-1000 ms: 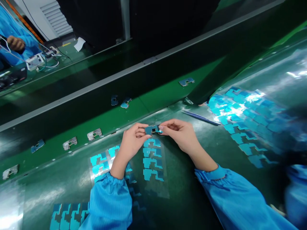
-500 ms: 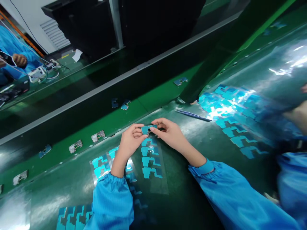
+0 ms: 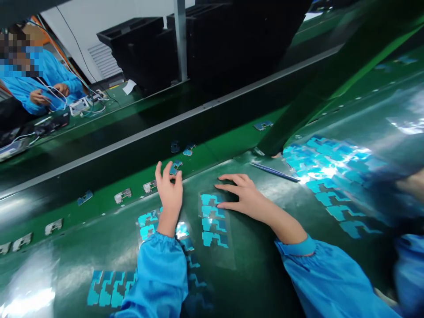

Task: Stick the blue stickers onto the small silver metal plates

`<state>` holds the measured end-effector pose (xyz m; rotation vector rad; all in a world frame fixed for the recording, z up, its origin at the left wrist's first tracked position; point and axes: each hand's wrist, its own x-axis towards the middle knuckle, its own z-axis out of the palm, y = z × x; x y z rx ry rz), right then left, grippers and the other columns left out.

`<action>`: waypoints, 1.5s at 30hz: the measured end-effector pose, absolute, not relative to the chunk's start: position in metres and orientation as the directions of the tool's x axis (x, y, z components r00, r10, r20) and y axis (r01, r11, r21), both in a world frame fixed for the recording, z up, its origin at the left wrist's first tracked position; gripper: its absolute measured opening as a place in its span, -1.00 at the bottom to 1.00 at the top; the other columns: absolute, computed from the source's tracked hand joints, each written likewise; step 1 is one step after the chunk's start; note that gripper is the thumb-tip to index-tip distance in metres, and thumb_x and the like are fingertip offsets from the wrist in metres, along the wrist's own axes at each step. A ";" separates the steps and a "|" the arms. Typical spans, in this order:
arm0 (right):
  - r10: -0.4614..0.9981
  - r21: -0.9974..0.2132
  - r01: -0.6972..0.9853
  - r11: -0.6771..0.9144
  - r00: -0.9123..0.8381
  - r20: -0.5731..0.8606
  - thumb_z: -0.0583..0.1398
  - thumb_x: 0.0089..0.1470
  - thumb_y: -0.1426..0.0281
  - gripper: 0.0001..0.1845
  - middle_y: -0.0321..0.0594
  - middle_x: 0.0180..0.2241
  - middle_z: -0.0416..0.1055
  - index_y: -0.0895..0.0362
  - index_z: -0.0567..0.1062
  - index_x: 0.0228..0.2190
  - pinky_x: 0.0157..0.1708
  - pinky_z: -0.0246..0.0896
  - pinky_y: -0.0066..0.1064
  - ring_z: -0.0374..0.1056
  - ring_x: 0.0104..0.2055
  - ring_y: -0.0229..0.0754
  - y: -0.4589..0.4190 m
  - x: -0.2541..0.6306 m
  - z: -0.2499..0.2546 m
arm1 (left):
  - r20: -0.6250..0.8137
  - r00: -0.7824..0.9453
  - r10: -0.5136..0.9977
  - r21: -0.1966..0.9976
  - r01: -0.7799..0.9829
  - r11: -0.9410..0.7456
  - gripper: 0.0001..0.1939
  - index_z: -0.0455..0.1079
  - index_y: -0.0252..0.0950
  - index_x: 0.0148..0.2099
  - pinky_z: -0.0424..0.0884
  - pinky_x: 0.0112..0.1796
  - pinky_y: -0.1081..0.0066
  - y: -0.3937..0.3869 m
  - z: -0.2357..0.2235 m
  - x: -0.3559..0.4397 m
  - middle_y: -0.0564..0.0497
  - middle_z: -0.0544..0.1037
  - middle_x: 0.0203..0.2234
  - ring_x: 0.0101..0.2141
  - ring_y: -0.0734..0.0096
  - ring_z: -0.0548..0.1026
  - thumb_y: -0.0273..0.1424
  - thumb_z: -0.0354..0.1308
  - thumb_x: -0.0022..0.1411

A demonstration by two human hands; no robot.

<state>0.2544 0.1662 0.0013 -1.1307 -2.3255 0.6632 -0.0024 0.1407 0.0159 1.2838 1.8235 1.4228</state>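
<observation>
My left hand (image 3: pixel 170 190) is raised at the near edge of the green conveyor strip, its fingers spread. A small blue circuit board (image 3: pixel 176 167) shows just behind its fingertips, on the strip; whether a fingertip touches it I cannot tell. My right hand (image 3: pixel 243 196) is open, fingers apart and holding nothing, with its thumb tip over the edge of a clear sheet of blue cut-out stickers (image 3: pixel 210 224). Another sticker sheet (image 3: pixel 147 225) lies partly hidden behind my left wrist. Dark blue tweezers (image 3: pixel 274 172) rest on the table beyond my right hand.
More boards lie along the strip, among them a silvery one (image 3: pixel 123 195) and a blue one (image 3: pixel 263 126). Many blue stickers (image 3: pixel 331 159) cover the table at right. A green post (image 3: pixel 298 97) rises beyond the tweezers. A co-worker (image 3: pixel 49 84) sits far left; another person's sleeve (image 3: pixel 410 265) is at right.
The board that both hands held is now on the strip by my left hand. That hand has moved forward and left and opened. My right hand has let go and spread its fingers. The view has shifted.
</observation>
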 end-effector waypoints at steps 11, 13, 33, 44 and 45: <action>0.789 -0.576 0.540 0.614 -0.435 0.433 0.20 0.25 0.25 -0.75 -0.16 -0.16 0.57 0.04 0.53 -0.07 -0.12 0.44 -0.19 0.50 -0.15 -0.04 0.163 0.241 0.003 | 0.122 0.068 0.990 0.850 0.508 -0.140 -0.85 0.54 -0.23 -0.18 0.43 -0.15 0.36 0.137 0.021 0.032 0.03 0.64 -0.33 -0.28 0.31 0.57 -0.29 0.30 0.23; 0.722 -0.510 0.517 0.687 -0.408 0.559 0.21 0.23 0.32 -0.86 -0.16 -0.16 0.56 0.03 0.55 -0.18 -0.07 0.42 -0.19 0.50 -0.11 -0.03 0.160 0.238 0.009 | 0.099 0.043 0.994 0.857 0.504 -0.107 -0.81 0.54 -0.25 -0.22 0.42 -0.23 0.41 0.134 0.023 0.032 0.04 0.63 -0.38 -0.33 0.35 0.56 -0.23 0.27 0.26; 1.000 -0.969 0.248 -0.007 -0.010 -0.010 0.41 -0.22 0.00 -0.56 -0.18 -0.42 0.58 0.04 0.61 -0.37 -0.40 0.46 -0.30 0.50 -0.40 -0.09 0.167 0.228 0.004 | -0.075 -0.658 0.750 0.358 0.684 0.636 -0.64 0.54 -0.05 -0.05 0.22 0.06 -0.06 0.070 0.034 -0.163 -0.09 0.43 0.03 0.10 -0.13 0.32 -0.26 0.40 0.05; 0.978 -0.969 -0.160 -0.186 -0.129 -0.166 0.51 -0.26 0.11 -0.59 -0.24 -0.45 0.57 0.06 0.60 -0.40 -0.27 0.49 -0.30 0.51 -0.39 -0.17 0.161 0.222 0.000 | -0.102 -0.388 0.916 0.986 0.081 0.144 -0.55 0.39 -0.28 -0.06 0.48 -0.36 0.41 0.120 0.020 -0.061 -0.03 0.58 -0.28 -0.39 0.38 0.56 -0.36 0.39 -0.02; 0.976 -0.961 -0.198 -0.194 -0.134 -0.170 0.51 -0.26 0.11 -0.60 -0.27 -0.46 0.56 0.05 0.59 -0.41 -0.26 0.50 -0.28 0.51 -0.39 -0.17 0.161 0.221 0.000 | -0.138 -0.271 0.953 0.989 0.007 0.145 -0.55 0.39 -0.29 -0.07 0.47 -0.40 0.45 0.123 0.018 -0.044 -0.03 0.58 -0.27 -0.41 0.41 0.55 -0.38 0.39 -0.04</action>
